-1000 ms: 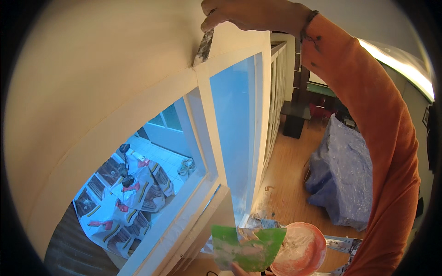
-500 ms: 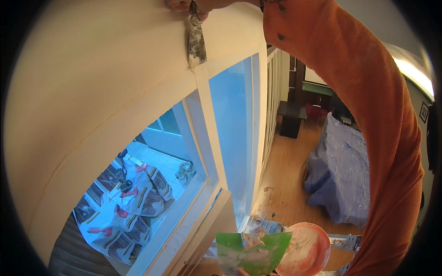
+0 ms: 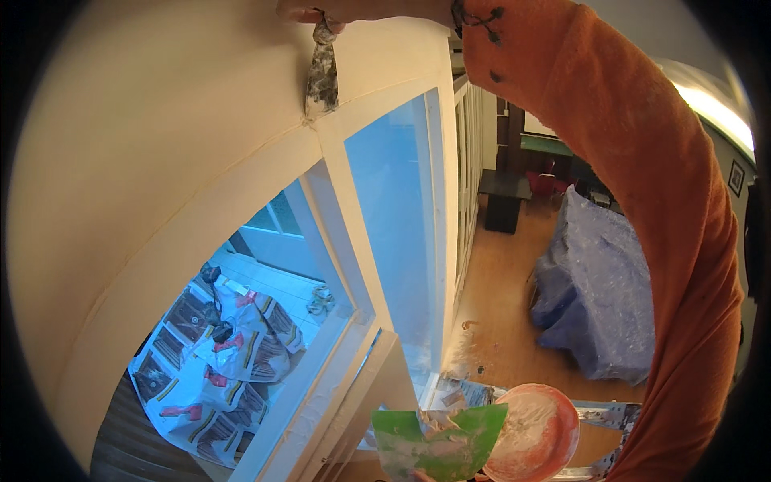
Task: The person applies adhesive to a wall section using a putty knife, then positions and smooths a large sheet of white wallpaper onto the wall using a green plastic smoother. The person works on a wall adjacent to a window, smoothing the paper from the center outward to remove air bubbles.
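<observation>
My right hand (image 3: 313, 13) grips a putty-smeared metal putty knife (image 3: 321, 76) at the top of the view, its blade against the cream wall (image 3: 161, 112) where it meets the window frame (image 3: 329, 149), over a thin crack line. My orange-sleeved arm arches down the right side. At the lower edge my left hand (image 3: 426, 474), mostly hidden, holds a flexible green sheet (image 3: 409, 442) smeared with beige paste. Right beside the sheet is an orange-red bowl (image 3: 530, 434) with pale paste inside.
A metal ladder or platform (image 3: 606, 414) sits below. Purplish plastic (image 3: 594, 289) covers furniture on the wooden floor (image 3: 498, 321), near a dark table (image 3: 502, 197) and red chair (image 3: 546, 181). Through the window, printed sacks (image 3: 233, 377) lie on tiles; an open sash (image 3: 369, 377) juts at lower centre.
My right hand and the putty knife have moved left, and the blade has swung more upright. The green sheet has shifted slightly downward in the view.
</observation>
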